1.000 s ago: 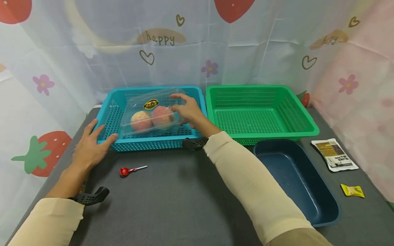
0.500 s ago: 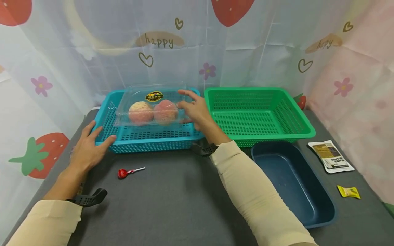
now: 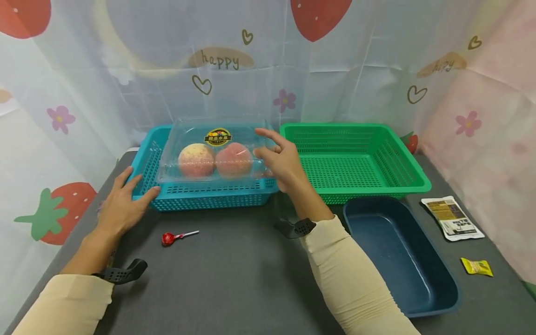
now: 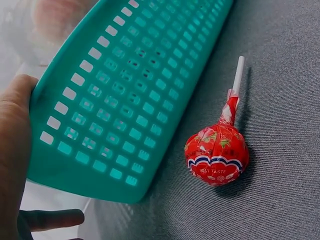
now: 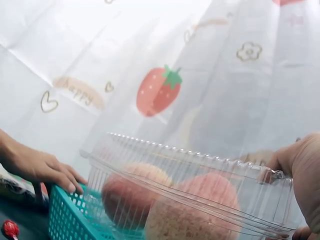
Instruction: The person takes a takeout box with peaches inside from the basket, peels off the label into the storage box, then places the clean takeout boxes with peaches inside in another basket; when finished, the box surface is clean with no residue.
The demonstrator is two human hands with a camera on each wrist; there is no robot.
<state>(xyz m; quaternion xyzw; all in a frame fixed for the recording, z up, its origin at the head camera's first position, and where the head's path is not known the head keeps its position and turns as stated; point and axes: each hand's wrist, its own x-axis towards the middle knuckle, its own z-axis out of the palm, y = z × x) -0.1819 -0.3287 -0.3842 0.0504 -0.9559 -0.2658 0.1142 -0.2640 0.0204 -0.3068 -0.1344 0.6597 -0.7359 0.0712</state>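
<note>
My right hand (image 3: 284,160) grips the right end of a clear plastic fruit box (image 3: 167,160), thumb and fingers at its edge. Two peaches (image 3: 197,160) sit side by side in the box, under a lid with a round black and gold sticker. It is raised over the blue plastic basket (image 3: 209,200), overlapping much of it in the head view; in the right wrist view the box (image 5: 200,160) shows above the basket's rim. My left hand (image 3: 121,207) rests on the basket's front left corner, fingers spread along the rim and thumb (image 4: 22,87) touching it.
A red lollipop (image 3: 168,239) lies before the blue basket. Beside that basket stands a green basket (image 3: 356,188), with a dark blue tub (image 3: 398,260) in front. At the right lie a white and brown packet (image 3: 453,218) and a small yellow wrapped sweet (image 3: 477,267). A printed curtain (image 3: 335,88) hangs behind.
My right hand has lifted the box of peaches up out of the blue basket, turned it straighter, and drawn it right and towards me. The left hand has stayed on the basket's corner.
</note>
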